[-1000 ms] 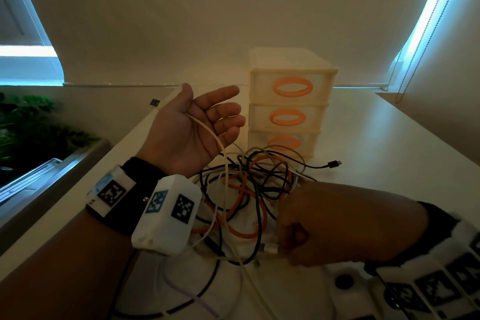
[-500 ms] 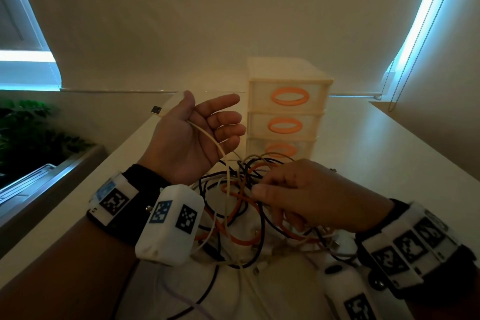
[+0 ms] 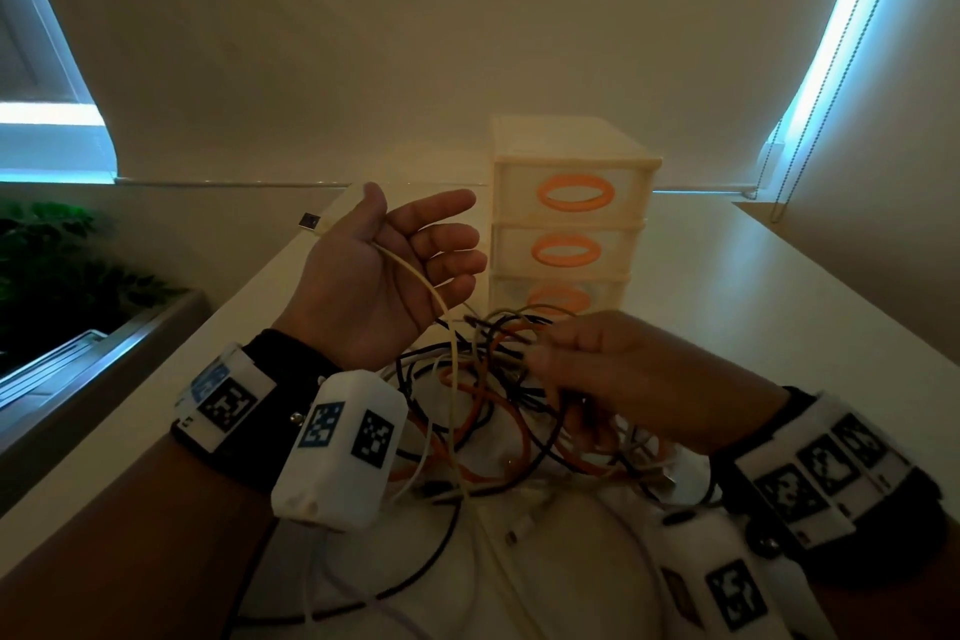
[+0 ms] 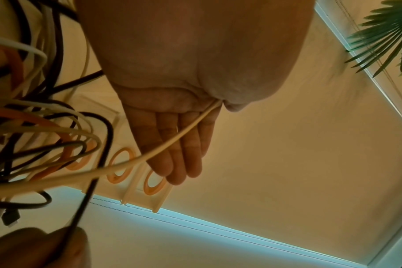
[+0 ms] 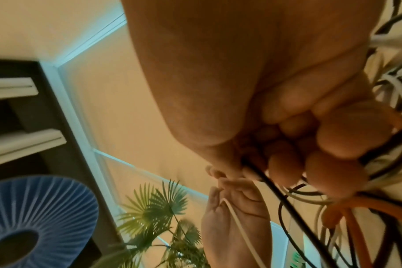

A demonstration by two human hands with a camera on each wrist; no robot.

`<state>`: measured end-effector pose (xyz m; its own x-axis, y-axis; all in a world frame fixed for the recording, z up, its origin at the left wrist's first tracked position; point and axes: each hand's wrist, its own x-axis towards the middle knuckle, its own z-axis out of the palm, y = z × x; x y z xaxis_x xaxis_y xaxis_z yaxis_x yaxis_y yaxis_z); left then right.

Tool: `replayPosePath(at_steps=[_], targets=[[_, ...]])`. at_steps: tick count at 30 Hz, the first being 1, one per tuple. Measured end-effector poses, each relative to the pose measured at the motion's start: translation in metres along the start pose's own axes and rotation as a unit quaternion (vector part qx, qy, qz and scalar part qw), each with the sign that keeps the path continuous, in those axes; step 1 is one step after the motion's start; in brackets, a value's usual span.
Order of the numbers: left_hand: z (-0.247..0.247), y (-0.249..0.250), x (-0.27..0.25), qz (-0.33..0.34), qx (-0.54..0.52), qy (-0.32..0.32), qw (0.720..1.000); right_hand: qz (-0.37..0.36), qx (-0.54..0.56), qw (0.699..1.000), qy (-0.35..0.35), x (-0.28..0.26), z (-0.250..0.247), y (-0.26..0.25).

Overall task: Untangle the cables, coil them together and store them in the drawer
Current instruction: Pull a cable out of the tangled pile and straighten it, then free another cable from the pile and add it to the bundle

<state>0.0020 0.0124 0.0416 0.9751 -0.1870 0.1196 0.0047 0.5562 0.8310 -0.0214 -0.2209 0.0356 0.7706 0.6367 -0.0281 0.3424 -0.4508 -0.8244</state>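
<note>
A tangle of black, orange and white cables (image 3: 483, 411) lies on the white table in front of a cream three-drawer unit (image 3: 571, 234) with orange ring handles; all its drawers are closed. My left hand (image 3: 410, 234) is raised palm-up with straight fingers. Its thumb pinches a cream cable (image 3: 415, 270) against the palm, and the cable's USB plug (image 3: 310, 222) sticks out behind the hand. That cable (image 4: 131, 163) runs down into the tangle. My right hand (image 3: 561, 359) has its fingers curled into the top of the tangle and grips a black cable (image 5: 276, 185) with other strands.
The table (image 3: 727, 301) extends right and back to a blind-covered window with a bead cord (image 3: 779, 172). Left of the table edge are a sill and a green plant (image 3: 62, 265). A loose white plug (image 3: 524, 528) lies near the front.
My right hand left the front of the table, moved up into the tangle and closed on its upper strands, lifting them slightly. The left hand has kept its pose with the cream cable.
</note>
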Motion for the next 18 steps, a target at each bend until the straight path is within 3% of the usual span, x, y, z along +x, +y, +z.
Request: replayPosePath(at_steps=[3, 5, 8, 10, 14, 18], targets=[[0.0, 0.0, 0.0, 0.001, -0.006, 0.0, 1.0, 0.021, 0.12, 0.992, 0.038, 0.001, -0.001, -0.001], [-0.001, 0.0, 0.0, 0.0, -0.004, 0.003, 1.0, 0.02, 0.135, 0.989, 0.049, 0.001, 0.0, -0.001], [-0.001, -0.001, 0.0, -0.001, -0.004, 0.007, 1.0, 0.008, 0.109, 0.989, 0.096, 0.003, 0.0, 0.001], [-0.001, 0.0, 0.0, 0.0, -0.007, 0.01, 1.0, 0.001, 0.037, 0.986, 0.16, 0.004, 0.0, 0.001], [-0.002, 0.0, 0.0, 0.001, -0.009, 0.011, 1.0, -0.025, -0.028, 0.962, 0.271, 0.005, 0.001, 0.005], [-0.001, -0.001, 0.001, 0.0, -0.007, 0.012, 1.0, -0.048, -0.03, 0.953, 0.297, 0.007, -0.003, 0.01]])
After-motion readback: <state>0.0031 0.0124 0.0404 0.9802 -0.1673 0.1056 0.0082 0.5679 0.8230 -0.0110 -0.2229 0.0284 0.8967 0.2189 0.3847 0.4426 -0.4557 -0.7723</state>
